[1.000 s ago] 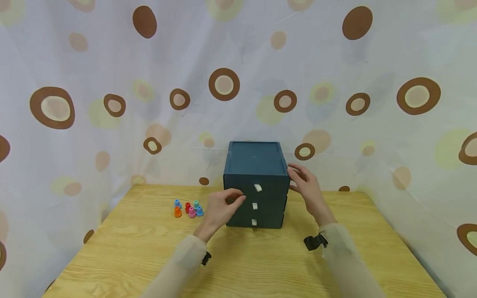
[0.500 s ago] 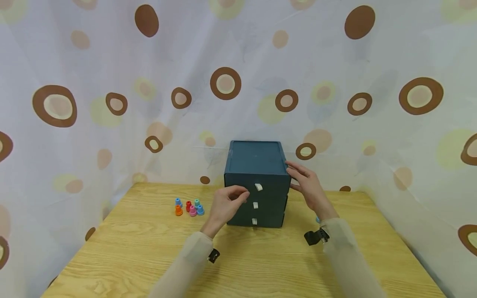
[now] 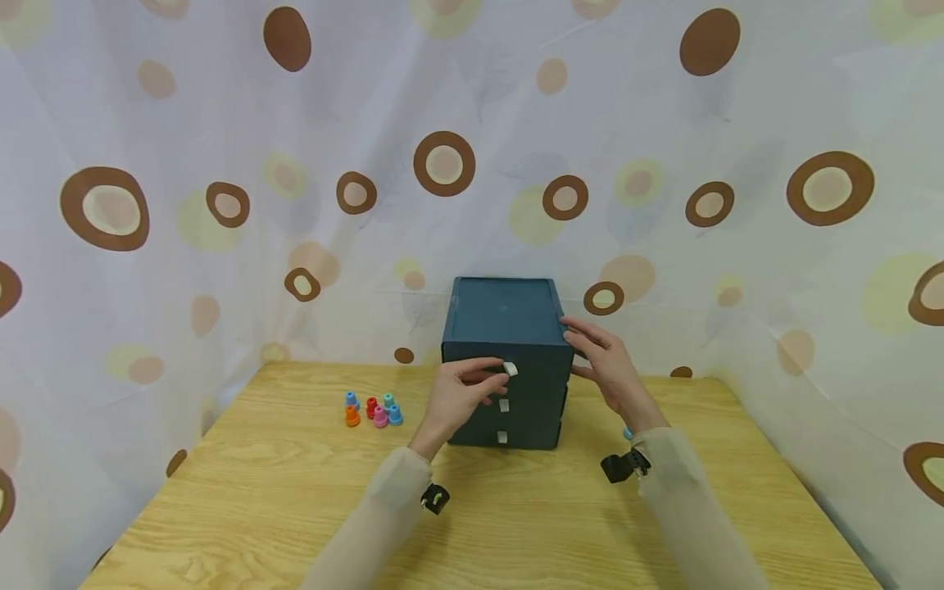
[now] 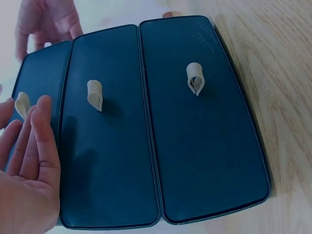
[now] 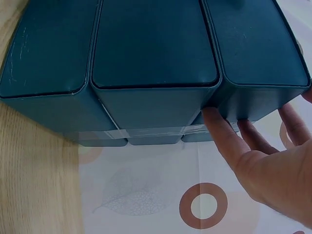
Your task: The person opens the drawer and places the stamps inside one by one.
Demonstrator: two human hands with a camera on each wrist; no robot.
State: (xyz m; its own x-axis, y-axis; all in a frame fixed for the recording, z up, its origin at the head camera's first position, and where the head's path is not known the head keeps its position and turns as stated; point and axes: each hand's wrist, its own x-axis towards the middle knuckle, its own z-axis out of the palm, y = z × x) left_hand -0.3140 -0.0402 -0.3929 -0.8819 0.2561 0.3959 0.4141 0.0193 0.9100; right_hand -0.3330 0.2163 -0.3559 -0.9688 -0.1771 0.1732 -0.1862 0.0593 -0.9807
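Note:
A dark blue three-drawer cabinet (image 3: 507, 313) stands on the table, its drawers closed and facing me. Each drawer has a small white pull tab: the top tab (image 3: 510, 369), middle tab (image 3: 505, 406) and bottom tab (image 3: 503, 437). My left hand (image 3: 459, 397) is at the top drawer, thumb and index finger apart, fingertips right at the top tab. In the left wrist view, that looped tab (image 4: 22, 105) shows beside the fingers. My right hand (image 3: 610, 369) rests against the cabinet's right side with spread fingers (image 5: 224, 134), near the top edge.
Several small coloured cone-shaped pieces, among them an orange piece (image 3: 352, 416) and a pink piece (image 3: 380, 417), stand left of the cabinet on the wooden table (image 3: 243, 475). A blue thing (image 3: 628, 433) peeks out beside the right wrist. A patterned curtain (image 3: 332, 123) hangs behind.
My left hand has moved right and slightly up across the cabinet front to the top pull tab, thumb and index finger parting. The right hand has hardly moved at the cabinet's side.

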